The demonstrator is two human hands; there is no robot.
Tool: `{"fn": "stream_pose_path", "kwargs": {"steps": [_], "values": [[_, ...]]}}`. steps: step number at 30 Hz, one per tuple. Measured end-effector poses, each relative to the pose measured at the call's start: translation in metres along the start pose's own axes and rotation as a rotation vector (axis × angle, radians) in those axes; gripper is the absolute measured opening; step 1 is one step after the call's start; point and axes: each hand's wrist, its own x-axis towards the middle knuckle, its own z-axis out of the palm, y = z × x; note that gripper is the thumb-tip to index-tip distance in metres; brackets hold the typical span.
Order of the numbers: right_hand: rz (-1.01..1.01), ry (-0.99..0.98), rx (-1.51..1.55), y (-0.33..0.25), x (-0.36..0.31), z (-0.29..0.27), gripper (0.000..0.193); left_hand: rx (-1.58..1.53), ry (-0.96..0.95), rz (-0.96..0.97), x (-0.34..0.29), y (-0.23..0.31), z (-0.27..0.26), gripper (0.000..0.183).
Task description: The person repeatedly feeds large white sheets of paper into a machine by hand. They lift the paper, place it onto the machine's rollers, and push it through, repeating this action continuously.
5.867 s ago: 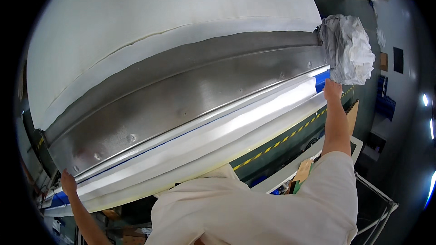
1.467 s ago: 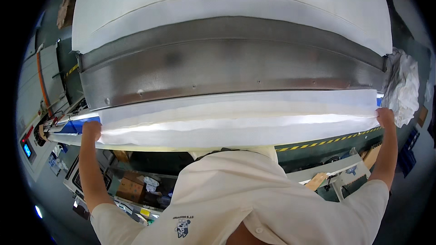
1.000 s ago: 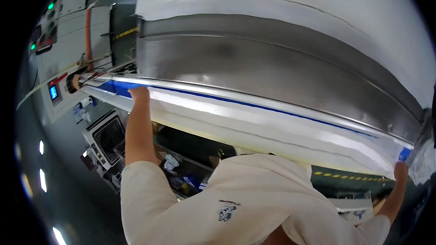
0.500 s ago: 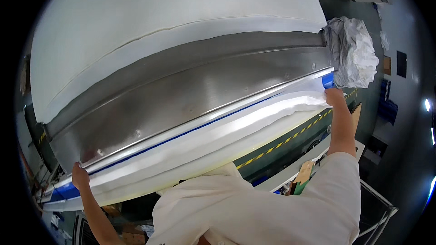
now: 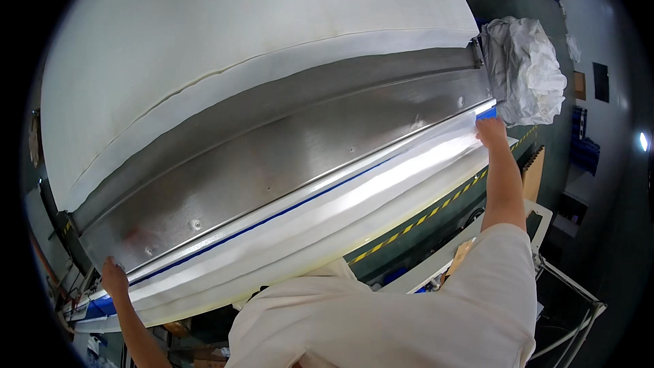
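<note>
A long sheet of white cloth (image 5: 300, 221) is stretched along the near edge of a grey metal panel (image 5: 272, 143). My right hand (image 5: 492, 132) is closed on the cloth's right end, just below a blue patch (image 5: 486, 114). Far to the left, my left hand (image 5: 114, 278) has its fingers bent at the panel's near left corner, by the blue end piece (image 5: 101, 307). What its fingertips hold there is too small to make out. A thin blue line (image 5: 272, 215) runs between the cloth and the metal edge.
Beyond the panel lies a broad white covered surface (image 5: 259, 20). Crumpled whitish sheeting (image 5: 524, 71) hangs at the right end. Yellow-black floor tape (image 5: 415, 221), a metal frame (image 5: 579, 313) and a bench (image 5: 436, 266) are close to my right side.
My right hand has shifted slightly up and left, and the cloth near it lies closer to the panel edge. My left hand stays at the left corner, while the view has shifted a little.
</note>
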Motion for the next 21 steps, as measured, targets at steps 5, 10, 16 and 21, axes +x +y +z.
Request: {"fn": "stream_pose_path", "kwargs": {"steps": [5,10,16,21], "values": [[-0.051,0.06,0.039,-0.005,0.013,-0.001,0.032,-0.018,0.026,0.086,-0.006,0.006,-0.005,0.025],[-0.177,0.076,0.149,-0.017,0.014,-0.027,0.038,-0.066,0.066,0.157,-0.01,0.009,-0.007,0.024],[-0.025,0.084,0.245,-0.015,-0.001,-0.041,0.042,-0.12,0.08,0.153,-0.016,0.027,-0.019,0.023],[0.035,-0.072,0.337,-0.013,-0.009,-0.033,0.038,-0.248,0.14,0.139,-0.029,0.042,-0.006,0.024]]}}
